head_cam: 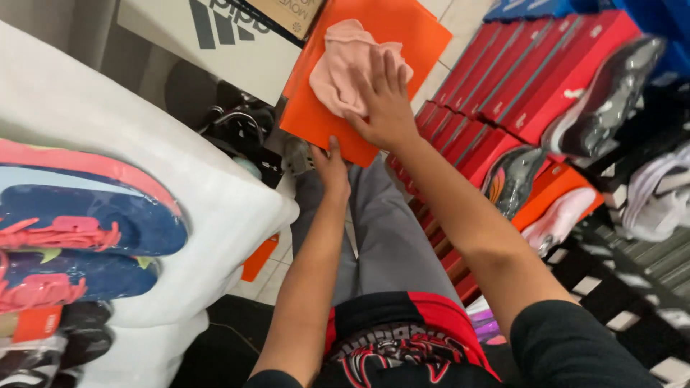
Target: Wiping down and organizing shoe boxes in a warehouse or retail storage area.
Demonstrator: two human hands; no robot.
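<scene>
- A white padded surface (144, 158) fills the far left, well to the left of the orange shoe-box lid; two blue running shoes with pink laces (79, 223) rest against its left side, and darker shoes (65, 345) lie below them.
- A grey-and-white cardboard box (215, 43) stands just left of the lid's upper edge, and a tangle of dark items (241, 129) sits on the floor below that box.
- The left hand (330, 169) grips the lid's lower edge, the thumb lying on top and the fingers hidden underneath, so it is closed on the lid.
- The orange shoe-box lid (388, 29) is held tilted out in front of the person, above grey trousers (388, 237) and a tiled floor.
- A pale pink cloth (345, 65) lies bunched on the lid's top face, near its middle.
- The right hand (384, 108) presses flat on the cloth's lower right part, fingers spread and extended, palm down; it pins the cloth without clenching it.
- Stacked red shoe boxes (532, 72) run in a row just right of the lid.
- Further right of the lid, a grey-black sneaker (611, 93) and white sneakers (658, 194) sit on a dark slatted rack (632, 280), with an open orange box holding a pink shoe (557, 208) beneath them.
</scene>
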